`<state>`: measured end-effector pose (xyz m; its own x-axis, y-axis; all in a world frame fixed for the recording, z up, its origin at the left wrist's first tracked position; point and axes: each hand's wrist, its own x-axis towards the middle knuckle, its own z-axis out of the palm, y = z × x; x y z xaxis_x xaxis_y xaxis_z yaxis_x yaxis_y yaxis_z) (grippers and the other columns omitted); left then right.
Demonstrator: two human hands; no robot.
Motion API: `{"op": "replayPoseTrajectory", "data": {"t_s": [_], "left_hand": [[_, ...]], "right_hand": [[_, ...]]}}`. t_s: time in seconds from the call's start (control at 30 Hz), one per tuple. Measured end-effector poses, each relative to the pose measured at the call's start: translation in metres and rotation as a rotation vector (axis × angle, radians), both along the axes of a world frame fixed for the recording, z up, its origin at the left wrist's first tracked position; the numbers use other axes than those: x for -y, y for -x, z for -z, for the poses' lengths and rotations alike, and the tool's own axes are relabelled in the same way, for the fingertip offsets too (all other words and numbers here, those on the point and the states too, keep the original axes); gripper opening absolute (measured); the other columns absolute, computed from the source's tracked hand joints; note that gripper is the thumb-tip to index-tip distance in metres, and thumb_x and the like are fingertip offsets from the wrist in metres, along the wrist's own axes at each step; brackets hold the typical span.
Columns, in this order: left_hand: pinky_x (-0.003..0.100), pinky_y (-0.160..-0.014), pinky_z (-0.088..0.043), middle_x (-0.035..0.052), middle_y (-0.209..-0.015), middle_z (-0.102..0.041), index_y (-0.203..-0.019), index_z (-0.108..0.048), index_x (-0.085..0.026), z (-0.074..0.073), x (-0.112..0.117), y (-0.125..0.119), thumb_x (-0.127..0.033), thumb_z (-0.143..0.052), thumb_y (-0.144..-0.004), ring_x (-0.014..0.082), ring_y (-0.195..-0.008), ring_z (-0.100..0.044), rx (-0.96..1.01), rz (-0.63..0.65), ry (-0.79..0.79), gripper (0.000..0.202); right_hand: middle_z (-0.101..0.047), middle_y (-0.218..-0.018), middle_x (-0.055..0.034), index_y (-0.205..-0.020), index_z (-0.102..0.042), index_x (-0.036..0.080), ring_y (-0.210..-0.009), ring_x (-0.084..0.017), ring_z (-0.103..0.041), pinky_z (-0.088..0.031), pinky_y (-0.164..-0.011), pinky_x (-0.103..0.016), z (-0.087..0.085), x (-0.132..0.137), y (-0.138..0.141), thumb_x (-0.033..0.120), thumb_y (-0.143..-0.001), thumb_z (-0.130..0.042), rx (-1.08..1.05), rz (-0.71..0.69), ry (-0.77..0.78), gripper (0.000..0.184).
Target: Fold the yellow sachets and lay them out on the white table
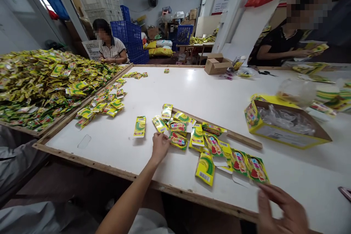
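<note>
- Head view: my left hand (161, 148) is bent at the fingers, thumb and fingertips drawn close together at the left edge of a Twins packet (179, 141); whether they pinch it, I cannot tell.
- My right hand (285, 210) is partly open and slightly blurred, thumb and forefinger apart with nothing between them, just beside the lower corner of the rightmost packet (257, 168); I cannot tell if it touches.
- That rightmost packet lies with others in a loose, overlapping row across the white desk (115, 142), between my two hands.
- Nearest me in the row, a yellow packet (205, 168) shows its barcode.
- Left of my left hand, a single packet (139, 127) lies apart.
- Behind the row runs a wooden strip (245, 140).
- Beyond my right hand stands an open yellow box (274, 133) with clear plastic inside.
</note>
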<state>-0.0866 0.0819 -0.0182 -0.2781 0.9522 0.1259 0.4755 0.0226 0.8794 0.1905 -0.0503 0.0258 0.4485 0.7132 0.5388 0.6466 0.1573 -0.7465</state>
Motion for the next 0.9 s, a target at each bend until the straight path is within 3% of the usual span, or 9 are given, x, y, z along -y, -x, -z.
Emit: {"op": "replayPoseTrajectory", "data": {"t_s": [0.07, 0.2, 0.3, 0.4, 0.5, 0.63, 0.77, 0.9], "left_hand": [[0.032, -0.080, -0.047, 0.0056, -0.097, -0.050, -0.078, -0.057, -0.018, -0.014, 0.011, 0.008, -0.021, -0.057, -0.081, 0.0198, -0.090, -0.056, 0.037, 0.062, -0.047, 0.004], [0.028, -0.075, -0.045, 0.0016, -0.083, -0.056, -0.082, -0.055, -0.020, -0.044, 0.039, 0.022, -0.019, -0.051, -0.085, 0.0166, -0.079, -0.054, 0.083, 0.358, -0.126, 0.006], [0.027, -0.074, -0.044, 0.0018, -0.081, -0.058, -0.080, -0.056, -0.019, -0.052, 0.055, 0.023, -0.018, -0.051, -0.086, 0.0166, -0.078, -0.054, 0.099, 0.532, -0.091, 0.009], [0.026, -0.071, -0.045, 0.0021, -0.084, -0.059, -0.093, -0.056, -0.020, -0.042, 0.065, 0.018, -0.021, -0.052, -0.088, 0.0163, -0.078, -0.056, 0.222, 0.551, -0.032, 0.006], [0.026, -0.070, -0.046, 0.0019, -0.088, -0.061, -0.109, -0.049, -0.023, -0.022, 0.072, 0.010, -0.025, -0.056, -0.087, 0.0162, -0.079, -0.060, 0.444, 0.504, 0.032, 0.023], [0.029, -0.080, -0.048, 0.0065, -0.109, -0.062, -0.110, -0.054, -0.023, -0.005, 0.081, 0.001, -0.029, -0.060, -0.086, 0.0197, -0.094, -0.062, 0.584, 0.468, 0.066, 0.026], [0.033, -0.086, -0.048, 0.0079, -0.109, -0.066, -0.110, -0.061, -0.020, -0.007, 0.082, -0.008, -0.028, -0.059, -0.086, 0.0226, -0.099, -0.062, 0.568, 0.504, 0.094, 0.025], [0.031, -0.082, -0.048, 0.0067, -0.094, -0.067, -0.092, -0.069, -0.018, -0.015, 0.076, -0.014, -0.024, -0.056, -0.087, 0.0214, -0.090, -0.062, 0.436, 0.517, 0.032, 0.016]], "right_hand": [[-0.060, -0.104, -0.0109, -0.095, -0.063, 0.020, -0.103, -0.031, -0.054, -0.040, -0.096, -0.048, 0.006, -0.010, 0.027, 0.046, -0.090, -0.055, -0.018, -0.119, 0.021, 0.028], [-0.059, -0.115, -0.0083, -0.101, -0.064, 0.025, -0.110, -0.029, -0.054, -0.045, -0.094, -0.043, 0.019, -0.028, 0.074, 0.042, -0.090, -0.055, -0.100, -0.433, 0.133, 0.022], [-0.060, -0.117, -0.0087, -0.110, -0.062, 0.024, -0.105, -0.027, -0.058, -0.049, -0.090, -0.039, 0.031, -0.038, 0.101, 0.040, -0.089, -0.056, -0.214, -0.605, 0.207, 0.026], [-0.063, -0.108, -0.0083, -0.109, -0.059, 0.022, -0.096, -0.023, -0.063, -0.054, -0.080, -0.033, 0.041, -0.042, 0.117, 0.038, -0.090, -0.057, -0.354, -0.690, 0.261, 0.025], [-0.064, -0.107, -0.0084, -0.108, -0.058, 0.022, -0.095, -0.023, -0.064, -0.056, -0.073, -0.029, 0.050, -0.042, 0.119, 0.037, -0.089, -0.057, -0.410, -0.674, 0.299, 0.024], [-0.064, -0.111, -0.0076, -0.115, -0.058, 0.024, -0.100, -0.023, -0.062, -0.056, -0.074, -0.028, 0.056, -0.042, 0.109, 0.036, -0.089, -0.057, -0.388, -0.699, 0.334, 0.029], [-0.063, -0.113, -0.0066, -0.115, -0.059, 0.024, -0.099, -0.022, -0.062, -0.052, -0.084, -0.031, 0.052, -0.048, 0.099, 0.035, -0.090, -0.056, -0.331, -0.798, 0.358, 0.027], [-0.066, -0.104, -0.0073, -0.104, -0.065, 0.022, -0.093, -0.023, -0.063, -0.051, -0.081, -0.032, 0.043, -0.056, 0.095, 0.037, -0.092, -0.054, -0.277, -0.841, 0.378, 0.022]]}}
